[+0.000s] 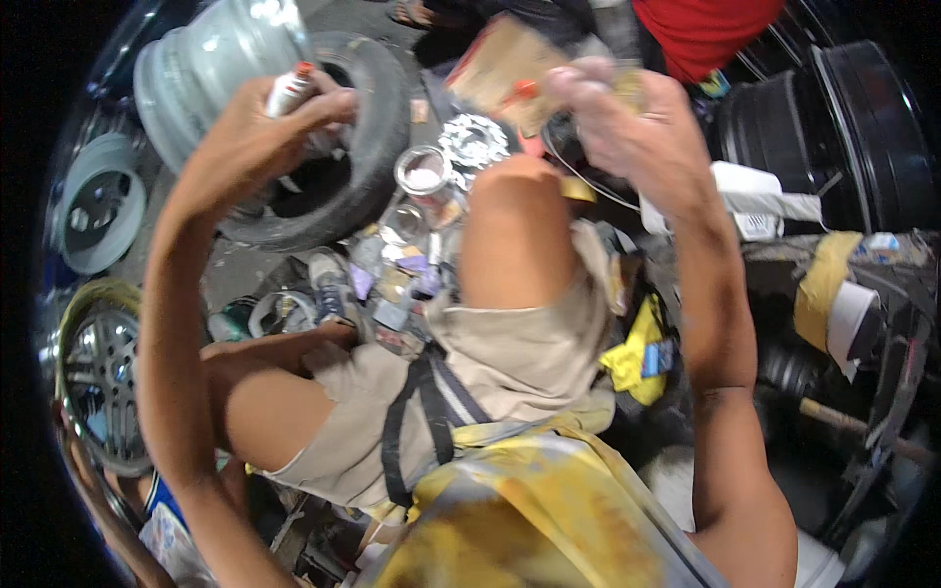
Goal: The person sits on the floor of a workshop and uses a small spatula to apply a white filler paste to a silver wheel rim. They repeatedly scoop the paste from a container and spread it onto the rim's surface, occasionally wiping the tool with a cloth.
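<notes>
My left hand (312, 116), raised beside the tire (387, 132), is closed around a small white tube (290, 90) with an orange-red tip. Motion smears my right hand (627, 118), lifted above my bent knee. Its fingers are too blurred to show whether anything is in them. Just left of its fingertips is a small orange-red piece (524, 90), with a brown cardboard sheet (485, 69) behind it. Between the hands, lower down, an open can (424, 174) with pale contents stands near a shiny silver round part (473, 140).
Large grey wheel rims (221, 73) stand at the upper left, and a spoked wheel (98, 377) at the left edge. Dark wheel barrels (833, 127) fill the upper right. A yellow packet (637, 358) lies right of my knee. Someone in a red garment (701, 34) is at the top.
</notes>
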Demonstrator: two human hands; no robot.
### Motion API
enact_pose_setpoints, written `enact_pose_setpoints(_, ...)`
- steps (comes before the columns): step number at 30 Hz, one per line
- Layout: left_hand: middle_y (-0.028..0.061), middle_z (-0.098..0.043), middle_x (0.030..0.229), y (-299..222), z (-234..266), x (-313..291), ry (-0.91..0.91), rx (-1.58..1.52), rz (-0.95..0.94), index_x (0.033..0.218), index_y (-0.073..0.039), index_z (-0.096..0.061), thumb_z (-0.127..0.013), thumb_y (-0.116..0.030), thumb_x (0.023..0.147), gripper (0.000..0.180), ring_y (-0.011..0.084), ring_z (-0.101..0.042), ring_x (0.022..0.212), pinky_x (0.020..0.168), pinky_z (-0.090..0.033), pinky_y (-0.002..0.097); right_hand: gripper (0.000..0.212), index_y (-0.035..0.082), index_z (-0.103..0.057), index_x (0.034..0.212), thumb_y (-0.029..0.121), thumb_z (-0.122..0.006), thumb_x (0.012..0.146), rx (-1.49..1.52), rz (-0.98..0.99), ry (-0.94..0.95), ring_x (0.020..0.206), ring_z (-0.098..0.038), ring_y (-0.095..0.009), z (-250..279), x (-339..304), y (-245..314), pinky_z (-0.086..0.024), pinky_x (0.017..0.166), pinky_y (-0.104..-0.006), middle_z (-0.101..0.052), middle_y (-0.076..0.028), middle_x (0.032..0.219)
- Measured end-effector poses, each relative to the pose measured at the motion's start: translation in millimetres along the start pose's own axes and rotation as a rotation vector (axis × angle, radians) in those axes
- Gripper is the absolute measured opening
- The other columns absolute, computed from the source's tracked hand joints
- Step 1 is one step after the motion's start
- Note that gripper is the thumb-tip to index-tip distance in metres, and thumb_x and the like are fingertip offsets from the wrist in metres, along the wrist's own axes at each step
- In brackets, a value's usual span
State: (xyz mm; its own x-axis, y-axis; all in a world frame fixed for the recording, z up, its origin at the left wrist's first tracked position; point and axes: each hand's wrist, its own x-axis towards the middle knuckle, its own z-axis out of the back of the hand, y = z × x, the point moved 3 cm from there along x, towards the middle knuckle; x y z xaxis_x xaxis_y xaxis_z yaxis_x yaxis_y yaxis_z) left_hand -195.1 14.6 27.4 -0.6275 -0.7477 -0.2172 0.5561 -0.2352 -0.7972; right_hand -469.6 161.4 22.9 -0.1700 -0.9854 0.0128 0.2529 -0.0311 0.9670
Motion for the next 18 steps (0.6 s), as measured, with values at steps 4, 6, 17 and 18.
enact_pose_setpoints(4, -0.0044, -0.056, 0.079, 22, 9, 7, 0.166, 0.242, -0.007, 0.104, -0.007, -0.064, -0.075, -0.042, 0.091, 0.039, 0.0046, -0.048, 0.064, 0.054, -0.037, 0.0224, 0.031, 0.004, -0.072, 0.102, 0.033, -0.062, 0.103, -0.147, -0.150, -0.111, 0.055, -0.041, 0.001, 51, -69, -18, -0.028, 0.046, -0.0200, -0.047, 0.010, 0.063)
enact_pose_setpoints(6, -0.0018, -0.059, 0.085, 34, 8, 8, 0.280, 0.216, 0.044, 0.111, -0.005, -0.062, -0.079, -0.035, 0.088, 0.041, 0.0062, -0.051, 0.069, 0.057, -0.040, 0.0230, 0.032, 0.002, -0.074, 0.106, 0.031, -0.062, 0.102, -0.291, -0.414, -0.134, 0.064, -0.053, -0.004, 55, -103, -48, -0.042, 0.056, -0.0239, -0.063, 0.002, 0.074)
enact_pose_setpoints(17, 0.0001, -0.057, 0.093, 114, 16, -34, 0.260, -0.089, 0.198, 0.121, -0.001, -0.060, -0.078, -0.021, 0.088, 0.044, 0.0086, -0.054, 0.081, 0.068, -0.046, 0.0261, 0.036, -0.004, -0.066, 0.097, 0.032, -0.067, 0.098, -0.430, -0.625, 0.107, 0.069, -0.050, -0.015, 44, -214, -236, -0.046, 0.067, -0.0379, -0.056, -0.009, 0.069)
enact_pose_setpoints(18, 0.0001, -0.057, 0.093, 116, 20, -32, 0.301, -0.060, 0.189, 0.122, -0.001, -0.060, -0.078, -0.022, 0.088, 0.043, 0.0086, -0.054, 0.080, 0.067, -0.045, 0.0261, 0.037, -0.004, -0.066, 0.095, 0.033, -0.068, 0.098, -0.466, -0.607, 0.138, 0.068, -0.049, -0.015, 45, -214, -241, -0.046, 0.067, -0.0378, -0.056, -0.009, 0.069)
